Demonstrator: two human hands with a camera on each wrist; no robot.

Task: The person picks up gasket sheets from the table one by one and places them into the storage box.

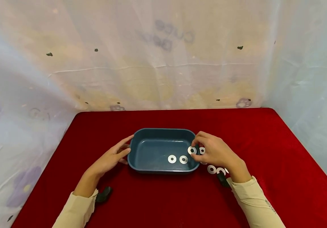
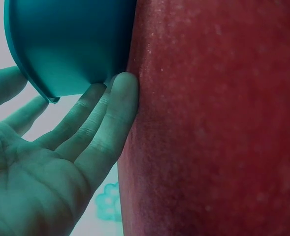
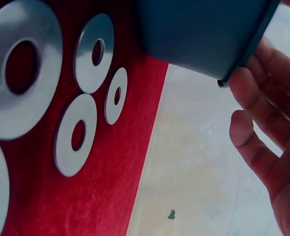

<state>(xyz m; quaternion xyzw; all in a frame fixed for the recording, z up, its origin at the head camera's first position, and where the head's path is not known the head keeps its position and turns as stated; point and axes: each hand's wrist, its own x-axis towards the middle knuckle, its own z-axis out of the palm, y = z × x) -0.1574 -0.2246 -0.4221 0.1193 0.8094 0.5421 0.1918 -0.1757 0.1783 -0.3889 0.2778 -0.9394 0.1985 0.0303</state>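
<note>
A blue rectangular tray (image 1: 152, 152) with rounded corners stands on the red cloth. My left hand (image 1: 109, 161) rests against its left end, fingers fairly straight along the outer wall (image 2: 76, 49). Over the right end, my right hand (image 1: 216, 152) pinches a flat silver washer (image 1: 189, 148) between thumb and fingertips, inside the rim. From the right wrist, that washer is hidden behind the tray wall (image 3: 199, 34), with the fingers (image 3: 245, 88) at the rim. Two washers lie on the tray floor, one washer (image 1: 169, 159) left of the other washer (image 1: 181, 159).
Several loose washers (image 3: 88, 54) lie on the cloth right of the tray, partly under my right hand and wrist. The red cloth (image 1: 152, 202) covers the table. Pale printed sheets (image 1: 163, 85) hang behind and at both sides.
</note>
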